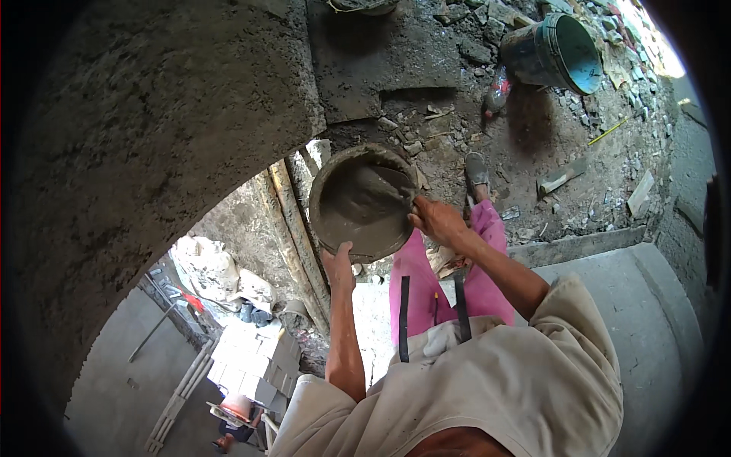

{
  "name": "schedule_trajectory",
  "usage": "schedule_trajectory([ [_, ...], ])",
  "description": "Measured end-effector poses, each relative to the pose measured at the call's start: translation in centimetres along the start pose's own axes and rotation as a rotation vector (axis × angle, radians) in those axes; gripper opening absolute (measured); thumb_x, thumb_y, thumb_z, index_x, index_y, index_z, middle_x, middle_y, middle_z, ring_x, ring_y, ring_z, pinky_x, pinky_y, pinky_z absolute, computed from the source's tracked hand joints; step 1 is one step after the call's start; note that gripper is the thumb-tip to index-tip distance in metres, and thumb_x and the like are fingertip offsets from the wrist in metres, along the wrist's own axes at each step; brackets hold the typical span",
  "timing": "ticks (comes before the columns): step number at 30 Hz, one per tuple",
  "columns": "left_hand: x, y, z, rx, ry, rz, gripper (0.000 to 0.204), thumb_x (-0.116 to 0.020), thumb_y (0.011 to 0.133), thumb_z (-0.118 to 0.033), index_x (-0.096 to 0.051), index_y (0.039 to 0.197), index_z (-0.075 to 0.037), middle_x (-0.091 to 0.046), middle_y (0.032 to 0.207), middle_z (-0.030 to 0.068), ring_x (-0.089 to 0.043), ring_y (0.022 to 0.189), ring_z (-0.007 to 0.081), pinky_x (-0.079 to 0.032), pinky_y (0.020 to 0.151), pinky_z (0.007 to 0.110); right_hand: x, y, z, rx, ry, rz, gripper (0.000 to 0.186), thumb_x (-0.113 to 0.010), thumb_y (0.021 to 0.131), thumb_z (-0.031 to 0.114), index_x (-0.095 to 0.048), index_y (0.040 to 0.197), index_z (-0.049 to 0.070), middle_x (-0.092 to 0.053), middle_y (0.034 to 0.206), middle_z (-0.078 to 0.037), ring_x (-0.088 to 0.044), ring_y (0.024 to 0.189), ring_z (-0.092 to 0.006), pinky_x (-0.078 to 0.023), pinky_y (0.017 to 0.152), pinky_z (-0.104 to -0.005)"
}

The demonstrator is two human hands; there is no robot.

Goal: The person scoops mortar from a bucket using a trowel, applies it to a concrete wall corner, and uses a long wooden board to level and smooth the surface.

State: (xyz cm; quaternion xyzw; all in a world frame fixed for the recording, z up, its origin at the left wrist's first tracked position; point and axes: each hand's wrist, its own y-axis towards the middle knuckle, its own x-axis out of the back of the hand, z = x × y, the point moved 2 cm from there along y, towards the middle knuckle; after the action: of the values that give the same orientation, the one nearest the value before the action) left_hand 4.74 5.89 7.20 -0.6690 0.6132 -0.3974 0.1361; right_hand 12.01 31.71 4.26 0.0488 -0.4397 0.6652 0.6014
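Note:
A round bucket (317,199) of wet grey mortar (352,215) is in front of me, its rim crusted with mortar. My left hand (339,263) grips the near left rim, thumb over the edge. At the right side of the bucket, my right hand (442,222) is closed round the handle of a mortar-coated trowel (383,185). The trowel's blade lies in the mortar, so its outline is partly hidden. My fingers cover most of the handle.
A rough mortar-covered wall (183,99) fills the left. A large bucket (533,55) lies tipped among rubble at upper right, beside a plastic bottle (499,90). Wooden poles (285,221) border a drop at left; below are white blocks (255,362) and a person (237,428).

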Motion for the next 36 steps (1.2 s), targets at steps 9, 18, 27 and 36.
schedule_trajectory([
  [9,-8.5,8.1,8.0,0.345,-0.328,0.106,0.048,-0.061,0.078,0.000,-0.048,0.123,-0.002,-0.059,0.115,0.0148,-0.065,0.097,0.0289,-0.058,0.081,0.044,-0.7,2.6,-5.7,-0.202,0.977,0.405,0.049,-0.062,0.092,0.044,-0.057,0.116,0.002,-0.057,0.087,-0.007,-0.057,0.069,-0.0129,-0.048,0.056,-0.0303],
  [18,-3.9,8.8,16.1,0.613,-0.275,-0.199,0.039,-0.062,0.078,0.000,-0.052,0.116,0.000,-0.061,0.109,0.0131,-0.063,0.097,0.0270,-0.058,0.078,0.042,-8.3,8.7,-10.3,-0.486,0.736,-0.721,0.032,-0.066,0.091,0.026,-0.056,0.108,0.002,-0.059,0.091,-0.009,-0.057,0.075,-0.0162,-0.048,0.067,-0.0306],
  [27,6.2,4.0,19.7,0.299,0.096,-0.099,0.031,-0.062,0.076,0.003,-0.059,0.106,-0.005,-0.060,0.094,0.0086,-0.061,0.093,0.0263,-0.053,0.076,0.041,-13.7,9.5,24.5,0.208,1.084,-0.175,0.038,-0.070,0.084,0.018,-0.051,0.114,0.005,-0.058,0.103,-0.014,-0.060,0.088,-0.0273,-0.051,0.072,-0.0375],
  [36,1.5,0.5,8.8,0.442,-0.157,-0.178,0.049,-0.061,0.077,-0.003,-0.047,0.124,-0.006,-0.059,0.103,0.0089,-0.063,0.080,0.0207,-0.055,0.054,0.033,-1.8,1.0,1.2,-0.026,0.049,0.201,0.030,-0.055,0.095,0.031,-0.050,0.111,0.007,-0.061,0.093,-0.017,-0.066,0.078,-0.0376,-0.054,0.064,-0.0468],
])
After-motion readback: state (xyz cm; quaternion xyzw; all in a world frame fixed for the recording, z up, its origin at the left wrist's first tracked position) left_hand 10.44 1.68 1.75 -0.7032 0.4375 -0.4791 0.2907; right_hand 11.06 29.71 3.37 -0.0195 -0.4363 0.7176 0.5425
